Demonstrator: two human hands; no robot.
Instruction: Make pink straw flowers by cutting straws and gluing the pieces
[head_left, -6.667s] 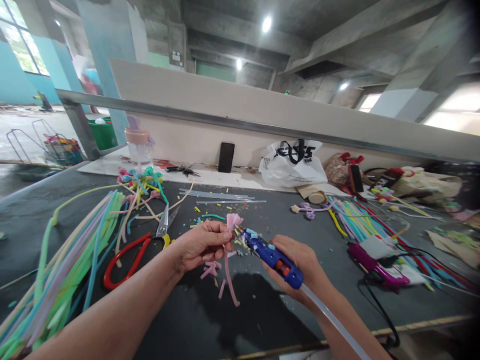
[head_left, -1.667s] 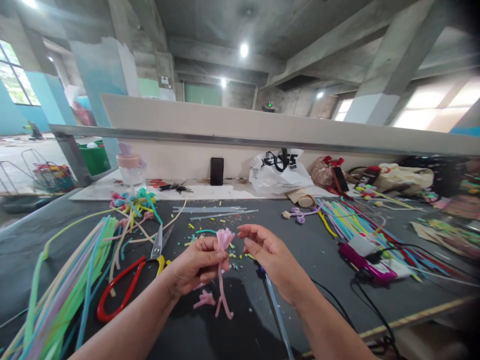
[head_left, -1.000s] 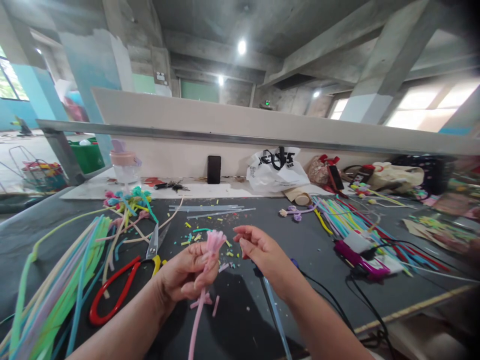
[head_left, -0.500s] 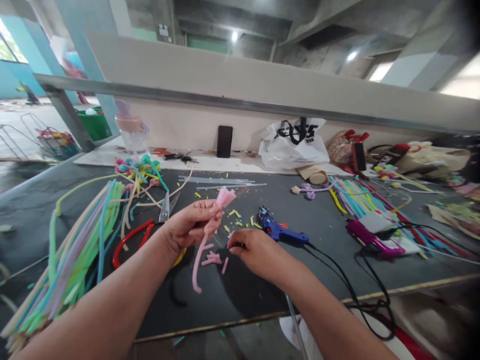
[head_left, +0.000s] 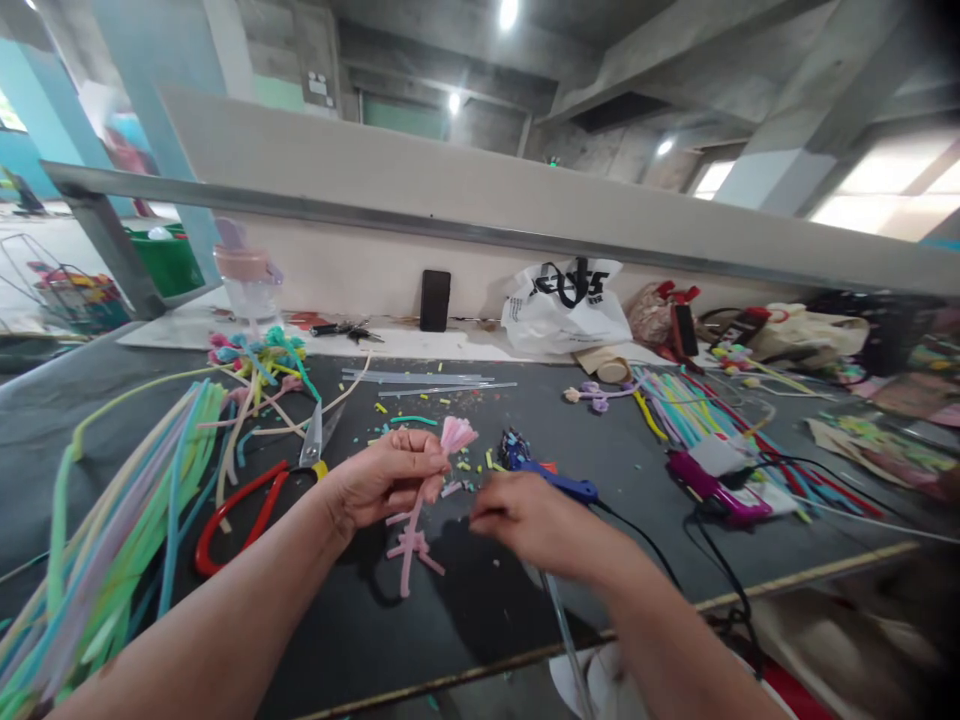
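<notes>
My left hand (head_left: 397, 472) is closed, pinching a pink chenille stem bundle (head_left: 457, 434) whose fanned tuft points up; a stem hangs below the fingers. On the dark table under it lie short pink chenille pieces (head_left: 409, 545). My right hand (head_left: 525, 515) has its fingers curled together, slightly blurred, beside a blue glue gun (head_left: 559, 480). What its fingertips hold, if anything, is hidden. Left of my left hand lie scissors (head_left: 244, 530) with red handles, blades pointing away. A clear stick (head_left: 566, 635) shows under my right forearm.
Long pastel chenille stems (head_left: 142, 490) are piled at left, with more stems (head_left: 682, 400) at right by a purple glue gun (head_left: 705, 485). A cup (head_left: 247, 285), a phone (head_left: 435, 300) and a white bag (head_left: 566, 310) stand at the back. Cords trail over the front edge.
The camera has tilted up and turned slightly right. My right hand has drawn back from the pink pieces, rightward near the glue gun. My left hand keeps its pinch on the pink bundle.
</notes>
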